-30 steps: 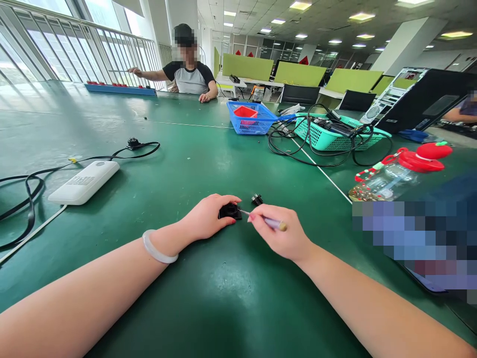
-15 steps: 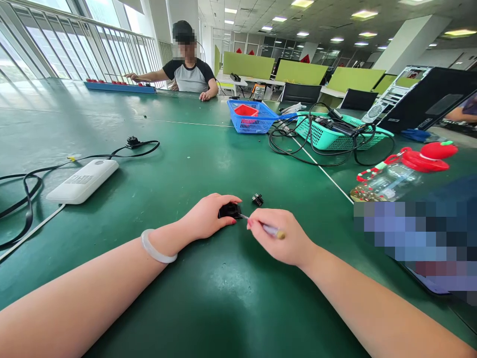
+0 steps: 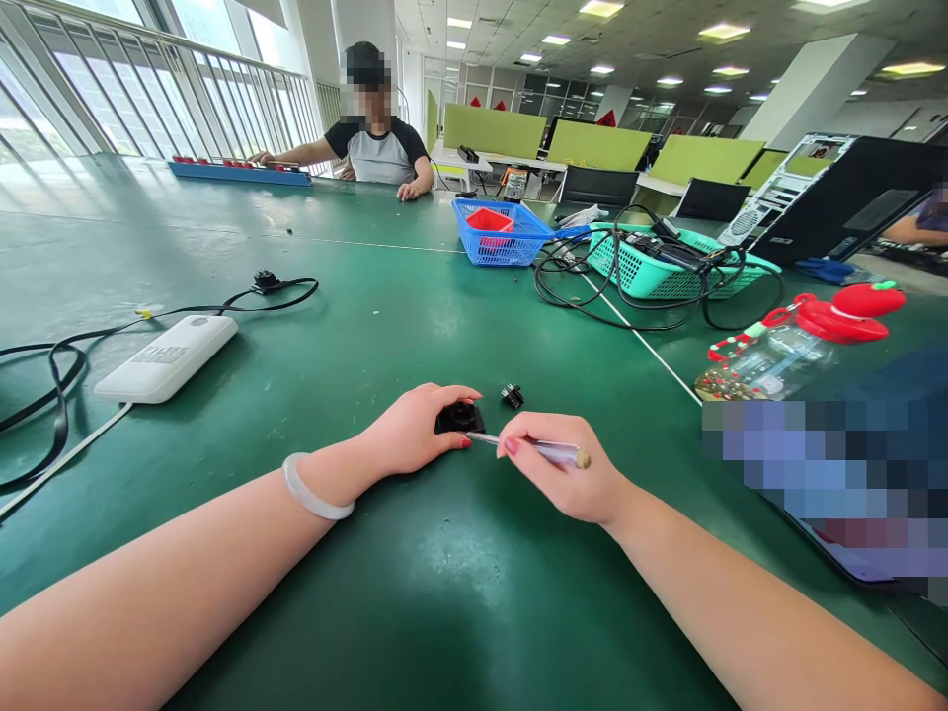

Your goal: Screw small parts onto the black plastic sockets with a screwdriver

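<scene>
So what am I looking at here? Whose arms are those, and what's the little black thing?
The picture comes from a camera worn on a person's head, looking down, so the two bare arms are that person's own. There is no machine. The left hand, with a pale bracelet on its wrist, presses down on a small black part on the green table. The right hand holds a thin tool like a pen, its tip against that part. Another tiny black piece lies just behind. To the left is a white power strip with black cables. Farther back stand a blue basket and a green basket full of wires. A clear bottle with a red lid is on the right. Another person sits at the far end.
</scene>
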`<state>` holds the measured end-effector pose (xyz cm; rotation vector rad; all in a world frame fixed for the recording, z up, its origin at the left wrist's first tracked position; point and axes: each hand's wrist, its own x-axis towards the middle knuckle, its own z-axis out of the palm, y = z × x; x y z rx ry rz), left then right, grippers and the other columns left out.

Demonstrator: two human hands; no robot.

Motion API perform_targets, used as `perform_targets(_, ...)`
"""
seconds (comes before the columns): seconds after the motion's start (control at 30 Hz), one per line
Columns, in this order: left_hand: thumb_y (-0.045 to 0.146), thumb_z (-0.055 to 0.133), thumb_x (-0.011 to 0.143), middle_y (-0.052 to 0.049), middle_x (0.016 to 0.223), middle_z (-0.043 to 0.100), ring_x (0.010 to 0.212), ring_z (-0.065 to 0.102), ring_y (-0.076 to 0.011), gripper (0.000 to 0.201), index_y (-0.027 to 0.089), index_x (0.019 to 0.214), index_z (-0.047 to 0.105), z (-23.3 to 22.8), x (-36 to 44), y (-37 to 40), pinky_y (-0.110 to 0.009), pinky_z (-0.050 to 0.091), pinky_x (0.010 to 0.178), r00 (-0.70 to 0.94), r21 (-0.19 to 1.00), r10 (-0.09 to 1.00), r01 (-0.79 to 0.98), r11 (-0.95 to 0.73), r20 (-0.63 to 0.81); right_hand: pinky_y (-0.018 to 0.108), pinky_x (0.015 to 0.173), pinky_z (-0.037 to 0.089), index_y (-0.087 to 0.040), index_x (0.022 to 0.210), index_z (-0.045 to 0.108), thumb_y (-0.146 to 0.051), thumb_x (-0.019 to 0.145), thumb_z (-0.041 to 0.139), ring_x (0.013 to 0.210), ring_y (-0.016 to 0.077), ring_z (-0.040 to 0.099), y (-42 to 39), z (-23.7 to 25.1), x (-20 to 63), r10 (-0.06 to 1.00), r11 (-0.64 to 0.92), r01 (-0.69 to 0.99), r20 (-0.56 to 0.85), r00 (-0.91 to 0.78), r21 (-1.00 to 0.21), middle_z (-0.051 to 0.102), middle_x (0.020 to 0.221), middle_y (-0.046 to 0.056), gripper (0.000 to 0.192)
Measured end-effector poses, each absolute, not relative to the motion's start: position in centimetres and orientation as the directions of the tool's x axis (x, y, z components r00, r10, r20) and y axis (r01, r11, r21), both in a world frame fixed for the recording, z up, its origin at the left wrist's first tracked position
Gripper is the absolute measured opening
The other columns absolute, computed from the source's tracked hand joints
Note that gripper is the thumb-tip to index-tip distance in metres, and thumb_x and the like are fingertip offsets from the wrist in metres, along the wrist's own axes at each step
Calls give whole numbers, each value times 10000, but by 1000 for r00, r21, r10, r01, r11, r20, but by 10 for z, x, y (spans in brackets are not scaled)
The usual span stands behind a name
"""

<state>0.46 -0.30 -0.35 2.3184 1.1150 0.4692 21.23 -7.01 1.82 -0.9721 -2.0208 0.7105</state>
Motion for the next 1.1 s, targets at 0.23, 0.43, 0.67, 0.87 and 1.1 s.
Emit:
perform_targets(0.23,315,681,777,-42,1200,658,1112,582,-239,519,294,1277,544,-1,5,-3,-409,469,995,603,591,794,616,-520,70,214,561,404,-191,758,611,-211,881,516,591,99,508,-68,14,208,822,514,431,284,-493,-741,611,681,-12,156)
perform_targets(0.43,296,675,777,-48,1193,661,1106,589,-243,532,286,1289,532,-2,6,-3,-407,473,990,607,582,791,618,-529,74,226,481,364,-188,749,617,-343,927,475,499,101,455,-66,15,216,901,433,397,375,-218,-809,528,569,-20,276)
perform_targets(0.67,281,639,801,-34,1207,665,1101,592,-235,475,273,1267,546,-1,6,-5,-409,475,997,597,571,793,610,-550,126,220,514,370,-183,754,620,-314,921,484,538,93,472,-64,14,214,891,450,481,345,-295,-752,559,625,-15,252)
perform_targets(0.87,291,530,869,-28,1210,657,1160,550,-218,345,254,1207,586,6,7,-9,-406,451,1051,542,557,784,567,-607,303,246,485,368,-186,762,653,-392,925,489,505,110,465,-61,9,224,885,461,360,450,-119,-811,550,581,-5,310)
perform_targets(1.1,181,401,854,-104,1366,474,1154,534,-262,395,225,1146,663,-6,4,0,-476,428,1066,406,438,879,762,-477,251,261,432,278,-196,557,567,-492,890,529,434,109,365,-35,-1,245,850,312,342,421,316,-886,356,445,-36,447)
